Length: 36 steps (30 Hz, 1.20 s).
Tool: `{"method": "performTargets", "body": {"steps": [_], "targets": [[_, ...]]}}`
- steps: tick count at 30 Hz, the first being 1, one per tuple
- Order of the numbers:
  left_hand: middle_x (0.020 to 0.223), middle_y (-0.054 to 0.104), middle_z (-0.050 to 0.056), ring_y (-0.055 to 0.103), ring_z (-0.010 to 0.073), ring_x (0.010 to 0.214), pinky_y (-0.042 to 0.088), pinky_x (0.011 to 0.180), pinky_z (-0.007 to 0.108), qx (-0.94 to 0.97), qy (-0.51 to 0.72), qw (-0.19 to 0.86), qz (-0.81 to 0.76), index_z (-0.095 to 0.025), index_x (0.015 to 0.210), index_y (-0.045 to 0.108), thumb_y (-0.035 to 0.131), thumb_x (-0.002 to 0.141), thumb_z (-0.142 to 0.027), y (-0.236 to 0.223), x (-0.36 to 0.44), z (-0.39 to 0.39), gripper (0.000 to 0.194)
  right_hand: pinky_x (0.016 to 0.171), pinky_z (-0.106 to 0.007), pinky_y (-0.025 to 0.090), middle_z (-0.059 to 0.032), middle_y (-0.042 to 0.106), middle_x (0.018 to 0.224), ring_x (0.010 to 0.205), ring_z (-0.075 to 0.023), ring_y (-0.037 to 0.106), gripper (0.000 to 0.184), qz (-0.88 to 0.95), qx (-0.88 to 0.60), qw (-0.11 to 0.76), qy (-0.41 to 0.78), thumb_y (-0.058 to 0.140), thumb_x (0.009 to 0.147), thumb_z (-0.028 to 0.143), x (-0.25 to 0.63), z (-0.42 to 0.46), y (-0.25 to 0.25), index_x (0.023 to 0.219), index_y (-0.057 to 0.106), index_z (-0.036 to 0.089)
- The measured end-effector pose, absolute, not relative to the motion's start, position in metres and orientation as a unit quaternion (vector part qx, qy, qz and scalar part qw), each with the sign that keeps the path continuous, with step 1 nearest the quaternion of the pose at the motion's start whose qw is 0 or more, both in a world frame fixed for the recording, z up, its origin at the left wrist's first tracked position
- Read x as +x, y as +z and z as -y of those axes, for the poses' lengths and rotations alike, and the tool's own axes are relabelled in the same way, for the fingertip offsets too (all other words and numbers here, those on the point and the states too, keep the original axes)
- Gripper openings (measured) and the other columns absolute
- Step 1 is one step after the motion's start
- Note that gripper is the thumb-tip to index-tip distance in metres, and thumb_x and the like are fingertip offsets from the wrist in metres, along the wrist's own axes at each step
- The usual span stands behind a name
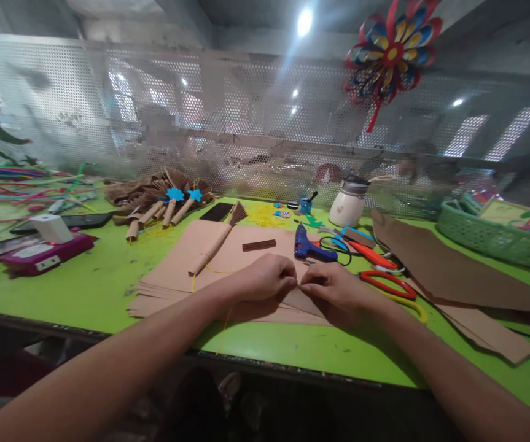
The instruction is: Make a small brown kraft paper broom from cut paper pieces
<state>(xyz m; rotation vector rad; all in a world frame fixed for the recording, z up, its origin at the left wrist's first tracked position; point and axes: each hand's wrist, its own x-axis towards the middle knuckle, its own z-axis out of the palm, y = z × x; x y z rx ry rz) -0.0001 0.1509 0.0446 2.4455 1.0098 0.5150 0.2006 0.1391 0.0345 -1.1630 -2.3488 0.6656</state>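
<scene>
Brown paper — in 2 hands

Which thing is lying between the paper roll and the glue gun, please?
A small brown strip lies between the paper roll and the glue gun, on the brown sheets. The head view shows this.

Near the front edge of the table, the left hand and right hand pinched brown paper; a glue gun lay beyond.
</scene>
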Motion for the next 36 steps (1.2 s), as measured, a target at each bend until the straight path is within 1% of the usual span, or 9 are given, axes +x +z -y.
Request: {"method": "performTargets", "body": {"steps": [6, 11, 17, 21, 28, 33, 36], "targets": [[0.073, 0.063, 0.004, 0.053, 0.0148, 0.064, 0.036, 0.057, 0.023, 0.893, 0.158, 0.206, -0.368, -0.014, 0.083, 0.065, 0.047, 0.08, -0.025, 0.042, -0.002, -0.154, 0.021, 0.066, -0.026, 0.043, -0.0031, 0.066, 0.076, 0.07, -0.0153, 0.057, 0.013, 0.854, -0.421, 0.226, 0.205, 0.056, 0.079, 0.022, 0.2, -0.142, 0.03, 0.077, 0.068, 0.018], [0.08, 0.063, 0.005, 0.054, 0.0159, 0.073, 0.039, 0.066, 0.024, 0.903, 0.16, 0.188, -0.35, -0.016, 0.086, 0.067, 0.051, 0.08, -0.025, 0.039, 0.0, -0.157, 0.02, 0.066, -0.026, 0.043, -0.0038, 0.065, 0.076, 0.07, -0.0153, 0.057, 0.013, 0.864, -0.413, 0.219, 0.187, 0.056, 0.079, 0.022, 0.199, -0.141, 0.033, 0.077, 0.068, 0.017], [0.075, 0.063, 0.004, 0.053, 0.0144, 0.068, 0.038, 0.061, 0.022, 0.904, 0.163, 0.192, -0.345, -0.015, 0.082, 0.068, 0.052, 0.077, -0.023, 0.038, 0.001, -0.159, 0.018, 0.069, -0.027, 0.042, -0.0049, 0.064, 0.078, 0.073, -0.0159, 0.056, 0.013, 0.88, -0.394, 0.211, 0.159, 0.055, 0.081, 0.022, 0.196, -0.138, 0.037, 0.079, 0.067, 0.016], [0.071, 0.064, 0.002, 0.052, 0.013, 0.062, 0.036, 0.057, 0.022, 0.906, 0.152, 0.189, -0.346, -0.015, 0.08, 0.069, 0.051, 0.075, -0.019, 0.039, 0.001, -0.158, 0.018, 0.066, -0.026, 0.041, -0.0047, 0.062, 0.076, 0.071, -0.0152, 0.055, 0.013, 0.892, -0.379, 0.206, 0.139, 0.054, 0.082, 0.022, 0.195, -0.138, 0.036, 0.078, 0.065, 0.015], [0.071, 0.064, 0.004, 0.051, 0.014, 0.061, 0.032, 0.054, 0.024, 0.928, 0.148, 0.078, -0.333, -0.017, 0.077, 0.069, 0.051, 0.074, -0.018, 0.041, -0.003, -0.156, 0.019, 0.06, -0.023, 0.037, -0.0034, 0.06, 0.074, 0.066, -0.0126, 0.051, 0.012, 0.893, -0.395, 0.187, 0.11, 0.052, 0.08, 0.015, 0.2, -0.136, 0.035, 0.073, 0.062, 0.015], [0.07, 0.061, 0.004, 0.049, 0.0142, 0.063, 0.031, 0.054, 0.023, 0.945, 0.135, 0.021, -0.297, -0.016, 0.07, 0.065, 0.05, 0.073, -0.015, 0.045, -0.004, -0.153, 0.016, 0.06, -0.023, 0.036, -0.0039, 0.059, 0.074, 0.066, -0.0127, 0.05, 0.015, 0.895, -0.398, 0.169, 0.106, 0.051, 0.081, 0.013, 0.203, -0.132, 0.038, 0.073, 0.063, 0.016], [0.068, 0.058, 0.003, 0.048, 0.0136, 0.062, 0.031, 0.053, 0.023, 0.95, 0.132, -0.002, -0.283, -0.016, 0.066, 0.061, 0.051, 0.07, -0.013, 0.046, -0.005, -0.152, 0.011, 0.059, -0.023, 0.035, -0.0036, 0.058, 0.073, 0.065, -0.0128, 0.048, 0.015, 0.898, -0.395, 0.169, 0.092, 0.05, 0.078, 0.009, 0.204, -0.13, 0.041, 0.071, 0.062, 0.016]]}}
